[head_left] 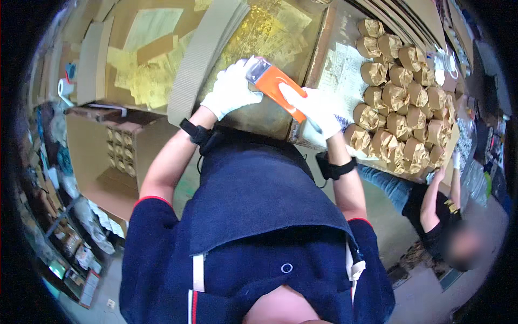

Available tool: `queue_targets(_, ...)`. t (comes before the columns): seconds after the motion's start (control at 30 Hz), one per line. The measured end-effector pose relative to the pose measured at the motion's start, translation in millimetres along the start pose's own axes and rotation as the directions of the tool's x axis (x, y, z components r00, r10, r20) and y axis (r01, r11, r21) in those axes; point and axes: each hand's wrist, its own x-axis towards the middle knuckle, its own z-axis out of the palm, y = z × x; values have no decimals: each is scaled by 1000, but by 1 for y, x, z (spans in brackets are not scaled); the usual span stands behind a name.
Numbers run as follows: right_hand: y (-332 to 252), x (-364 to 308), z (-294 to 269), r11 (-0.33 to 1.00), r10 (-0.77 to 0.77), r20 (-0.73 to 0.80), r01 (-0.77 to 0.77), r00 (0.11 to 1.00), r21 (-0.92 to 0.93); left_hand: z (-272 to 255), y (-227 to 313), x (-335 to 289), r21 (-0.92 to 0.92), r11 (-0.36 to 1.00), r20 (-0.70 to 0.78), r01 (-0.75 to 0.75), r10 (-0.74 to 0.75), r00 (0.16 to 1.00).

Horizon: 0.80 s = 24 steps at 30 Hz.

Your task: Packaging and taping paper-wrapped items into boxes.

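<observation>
Brown carton (89,146), frame left: I see tan pieces (122,151) inside.
White-gloved left hand (232,89), right hand (322,110): gripping orange oblong tool (276,87).

The orange piece (281,90) presents smooth and glossy, apparently plastic; the white gloves (232,89) appear matt fabric. The dark apron (264,183) is matt cloth, the brown wraps (396,97) crinkled paper, the layered strip (200,59) ribbed cardboard, the open box (90,148) matt cardboard.
</observation>
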Motion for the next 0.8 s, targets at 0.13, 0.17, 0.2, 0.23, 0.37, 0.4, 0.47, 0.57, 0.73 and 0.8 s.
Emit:
queue_targets(0.13, 24, -10, -19, 910, 119, 97, -148, 988, 388, -1, -11, 17, -232, 968, -44, -90, 82, 996)
queue_targets(0.17, 32, -8, -22, 961, 167, 33, -170, 985, 217, -3, -4, 24, -195, 971, -59, -142, 133, 989)
queue_targets(0.2, 33, -13, -21, 975, 219, -36, -217, 975, 45, -5, 2, 26, -163, 969, -59, -186, 178, 982)
queue_targets(0.23, 12, -14, -15, 985, 139, -58, -144, 989, -98, -13, 12, 31, -182, 972, 15, -146, 152, 988)
queue_targets(0.37, -12, -23, 17, 866, -44, -182, -53, 982, -498, 18, 7, -1, 58, 895, -390, -442, 428, 815)
queue_targets(0.4, 23, -13, 17, 957, 88, -182, -134, 979, -257, 16, 7, -13, -29, 883, -376, -468, 424, 824)
queue_targets(0.47, 44, -6, 10, 963, 145, -262, -197, 954, -183, 21, -17, -48, -27, 914, -296, -406, 381, 876)
queue_targets(0.57, 9, -9, -17, 942, 8, -353, -125, 936, -311, 15, -51, -93, 97, 896, -306, -434, 441, 843)
queue_targets(0.73, 50, 40, -43, 628, -597, -517, -44, 614, -777, -20, 36, -54, 226, 864, -377, -449, 503, 778)
queue_targets(0.8, 74, 67, -27, 380, -690, -440, -229, 575, -896, 11, 17, -44, 124, 955, -287, -269, 294, 912)
